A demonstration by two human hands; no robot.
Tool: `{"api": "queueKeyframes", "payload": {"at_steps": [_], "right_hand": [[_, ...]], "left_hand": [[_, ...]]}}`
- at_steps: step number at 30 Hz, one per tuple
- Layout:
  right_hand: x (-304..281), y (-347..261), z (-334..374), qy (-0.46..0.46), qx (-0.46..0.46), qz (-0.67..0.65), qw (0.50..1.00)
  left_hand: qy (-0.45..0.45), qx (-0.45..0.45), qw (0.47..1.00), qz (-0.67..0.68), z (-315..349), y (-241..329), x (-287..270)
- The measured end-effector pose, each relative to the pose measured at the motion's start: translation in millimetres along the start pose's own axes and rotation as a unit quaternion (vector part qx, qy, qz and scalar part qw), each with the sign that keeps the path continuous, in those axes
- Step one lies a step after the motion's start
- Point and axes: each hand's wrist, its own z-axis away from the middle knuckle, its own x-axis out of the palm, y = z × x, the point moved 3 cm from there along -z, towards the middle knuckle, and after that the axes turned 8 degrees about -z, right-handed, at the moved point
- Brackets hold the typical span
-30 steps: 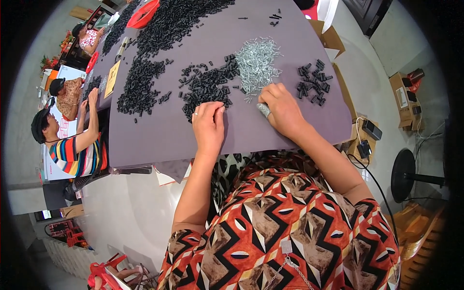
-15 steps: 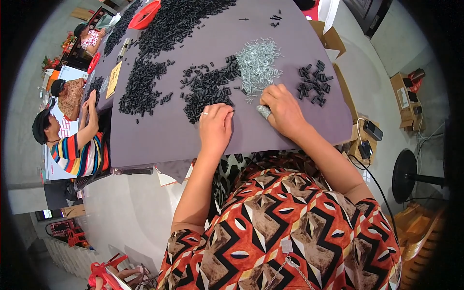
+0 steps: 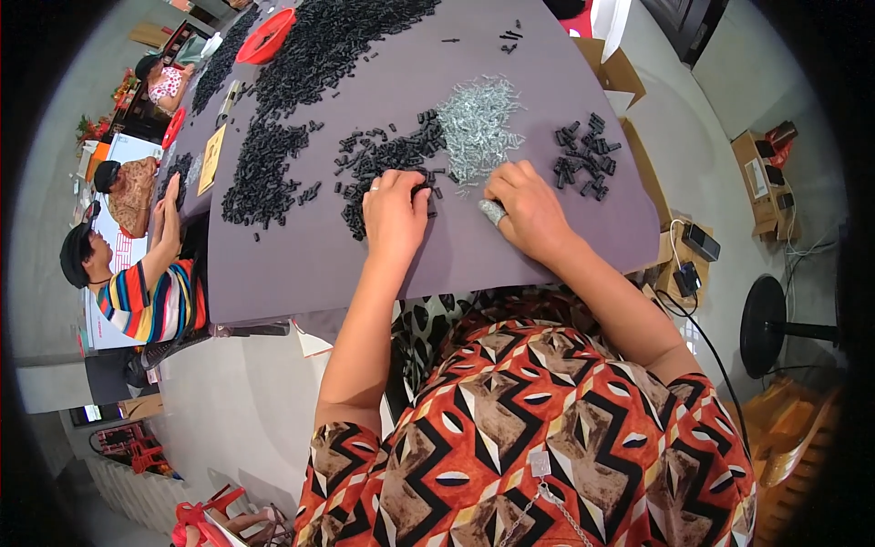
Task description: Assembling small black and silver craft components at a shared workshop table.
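On the grey worktop (image 3: pixel 301 264), the left hand (image 3: pixel 396 211) curls over the near edge of the black pieces (image 3: pixel 387 157); the right hand (image 3: pixel 530 214), set apart, rests just beside the clear pieces (image 3: pixel 478 123). Whether either grips anything, I cannot tell.

Purple-grey tabletop (image 3: pixel 301 273) bearing heaped black pieces (image 3: pixel 260 173), silvery pieces (image 3: pixel 478 128), a red bowl (image 3: pixel 256 55)

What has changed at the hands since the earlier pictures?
The left hand has moved forward from the middle black pile's near edge; its fingers are now over the pile. Whether it took or released a piece is unclear. The right hand stays beside the clear pieces; the small black cluster on the right looks unchanged.
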Motion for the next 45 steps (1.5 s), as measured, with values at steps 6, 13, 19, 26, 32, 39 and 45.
{"api": "queueKeyframes", "payload": {"at_steps": [6,13,19,26,32,39,45], "right_hand": [[-1.9,2.9,-0.3,0.027,0.005,-0.022,0.999],[-2.7,1.8,-0.8,0.026,0.011,-0.021,0.999],[-2.1,2.5,-1.1,0.019,0.028,-0.015,0.999],[-4.7,1.3,-1.8,0.026,0.030,-0.024,0.999],[-14.6,8.9,-3.0,0.123,0.065,-0.077,0.987],[-16.0,18.7,-2.2,0.111,0.116,-0.103,0.982],[-6.9,3.8,-0.1,-0.017,0.005,-0.017,1.000]], "left_hand": [[0.053,-0.061,0.997,-0.016,3.0,-20.0,-11.2],[0.025,-0.012,0.996,-0.080,-7.0,-15.2,-9.0],[0.023,-0.042,0.997,-0.062,-17.7,-10.0,-4.2],[-0.058,-0.017,0.994,-0.087,-30.9,-10.2,0.1],[-0.089,-0.041,0.994,-0.048,-33.1,-14.2,1.8],[-0.059,-0.045,0.996,-0.044,-28.8,-18.0,2.0],[-0.025,-0.029,0.998,-0.049,-22.2,-23.7,0.9]]}}
